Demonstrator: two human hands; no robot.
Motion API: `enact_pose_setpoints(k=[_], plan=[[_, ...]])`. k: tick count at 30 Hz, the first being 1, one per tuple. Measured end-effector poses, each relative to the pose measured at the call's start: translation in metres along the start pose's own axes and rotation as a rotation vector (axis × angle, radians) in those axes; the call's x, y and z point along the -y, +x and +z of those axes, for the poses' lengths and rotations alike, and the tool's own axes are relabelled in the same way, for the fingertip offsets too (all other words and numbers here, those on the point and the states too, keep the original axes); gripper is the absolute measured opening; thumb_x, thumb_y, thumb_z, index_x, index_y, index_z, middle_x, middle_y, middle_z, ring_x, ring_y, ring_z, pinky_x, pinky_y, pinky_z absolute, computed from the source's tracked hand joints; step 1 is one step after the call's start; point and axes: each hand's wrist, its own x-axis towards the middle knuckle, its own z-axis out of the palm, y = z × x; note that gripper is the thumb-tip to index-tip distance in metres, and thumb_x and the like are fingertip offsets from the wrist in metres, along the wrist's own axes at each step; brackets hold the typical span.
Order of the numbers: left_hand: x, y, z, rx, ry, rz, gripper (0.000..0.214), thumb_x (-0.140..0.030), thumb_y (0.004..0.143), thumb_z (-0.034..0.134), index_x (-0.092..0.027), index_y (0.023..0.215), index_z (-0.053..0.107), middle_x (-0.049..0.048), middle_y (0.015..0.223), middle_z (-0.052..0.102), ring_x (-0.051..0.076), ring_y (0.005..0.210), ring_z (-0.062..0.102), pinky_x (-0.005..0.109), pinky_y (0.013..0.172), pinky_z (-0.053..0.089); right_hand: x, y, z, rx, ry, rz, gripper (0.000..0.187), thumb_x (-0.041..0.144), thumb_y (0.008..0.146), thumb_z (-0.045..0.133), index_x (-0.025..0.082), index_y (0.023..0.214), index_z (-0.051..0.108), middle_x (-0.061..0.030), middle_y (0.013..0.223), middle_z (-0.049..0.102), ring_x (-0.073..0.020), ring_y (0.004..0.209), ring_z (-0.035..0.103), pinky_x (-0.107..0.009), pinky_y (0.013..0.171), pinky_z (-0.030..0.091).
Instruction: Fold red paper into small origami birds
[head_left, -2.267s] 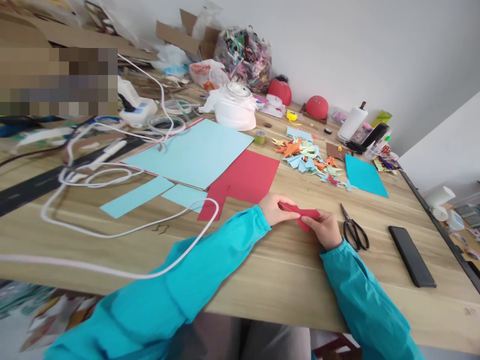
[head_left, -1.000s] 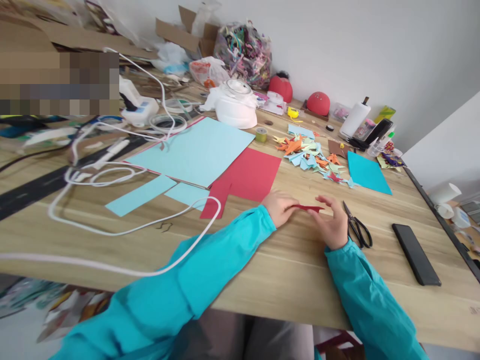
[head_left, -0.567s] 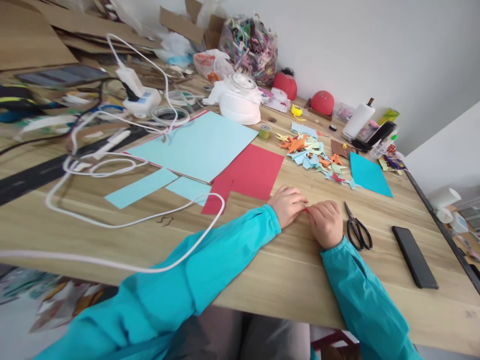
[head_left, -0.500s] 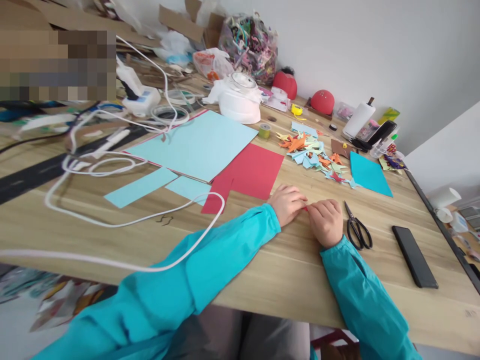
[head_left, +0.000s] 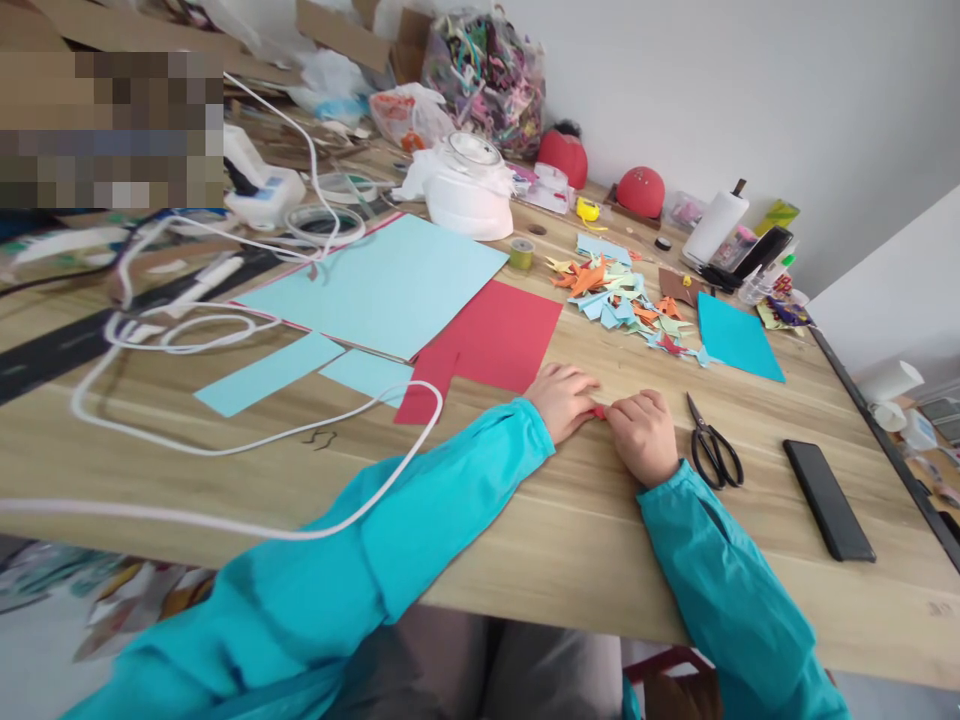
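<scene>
Between my two hands, low over the wooden table, is a small piece of red paper [head_left: 598, 411], mostly covered by fingers. My left hand [head_left: 562, 400] has its fingers closed together on the paper's left side. My right hand [head_left: 643, 432] is curled, thumb and finger pinching the other side. Black-handled scissors [head_left: 716, 452] lie just right of my right hand, blades pointing away. Beyond my left hand lie a red paper sheet [head_left: 510, 335] and a large light blue sheet [head_left: 382, 285]. A pile of folded paper pieces [head_left: 619, 300] in orange, blue and green lies farther back.
A white cable [head_left: 247, 450] loops across the left side, passing over my left sleeve. A black phone [head_left: 829, 498] lies at right, a bright blue sheet [head_left: 739, 337] behind it. A white bowl-like object [head_left: 469, 205], red caps [head_left: 640, 192] and bags [head_left: 487, 80] stand along the back.
More of the red paper shows between my fingers now. Both hands stay close together, and the view has shifted slightly.
</scene>
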Motion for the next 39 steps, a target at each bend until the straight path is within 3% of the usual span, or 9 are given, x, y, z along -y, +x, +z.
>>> enact_pose_setpoints(k=[7, 12, 22, 31, 39], plan=[[-0.003, -0.001, 0.002, -0.001, -0.038, 0.013, 0.023, -0.032, 0.087, 0.050, -0.024, 0.081, 0.071, 0.0018, 0.108, 0.066, 0.019, 0.098, 0.052, 0.036, 0.083, 0.033, 0.003, 0.000, -0.002, 0.022, 0.029, 0.050, 0.027, 0.016, 0.088, 0.047, 0.019, 0.065, 0.062, -0.0023, 0.066, 0.064, -0.0144, 0.070, 0.051, -0.032, 0.082, 0.033], [-0.004, 0.000, 0.001, 0.060, -0.077, -0.023, 0.018, -0.029, 0.085, 0.054, -0.023, 0.080, 0.070, 0.0007, 0.107, 0.066, 0.019, 0.100, 0.052, 0.036, 0.083, 0.035, 0.001, -0.004, -0.003, 0.033, 0.188, 0.147, 0.014, 0.015, 0.081, 0.052, 0.019, 0.085, 0.064, -0.0035, 0.076, 0.067, -0.0164, 0.074, 0.055, -0.033, 0.084, 0.034], [-0.002, 0.003, 0.001, 0.104, -0.147, -0.091, 0.014, -0.027, 0.082, 0.058, -0.022, 0.080, 0.070, 0.0019, 0.108, 0.066, 0.020, 0.102, 0.053, 0.038, 0.085, 0.037, 0.002, -0.004, -0.007, 0.078, 0.358, 0.186, 0.011, 0.018, 0.078, 0.056, 0.019, 0.087, 0.062, -0.0044, 0.089, 0.067, -0.0194, 0.086, 0.057, -0.035, 0.084, 0.037], [-0.007, 0.007, -0.002, 0.146, -0.149, -0.242, 0.015, -0.028, 0.081, 0.058, -0.024, 0.084, 0.071, 0.0029, 0.117, 0.062, 0.023, 0.111, 0.049, 0.042, 0.090, 0.036, -0.001, -0.002, 0.000, 0.090, 0.428, 0.304, 0.011, 0.023, 0.084, 0.055, 0.021, 0.082, 0.066, -0.0048, 0.096, 0.067, -0.0198, 0.093, 0.058, -0.036, 0.086, 0.038], [-0.012, 0.017, -0.012, 0.262, -0.188, -0.467, 0.015, -0.036, 0.079, 0.061, -0.026, 0.080, 0.072, 0.0057, 0.131, 0.051, 0.027, 0.127, 0.036, 0.050, 0.098, 0.028, -0.005, 0.009, -0.001, 0.244, 0.431, 0.393, 0.013, 0.023, 0.083, 0.054, 0.020, 0.080, 0.066, -0.0070, 0.101, 0.061, -0.0217, 0.097, 0.055, -0.038, 0.085, 0.039]])
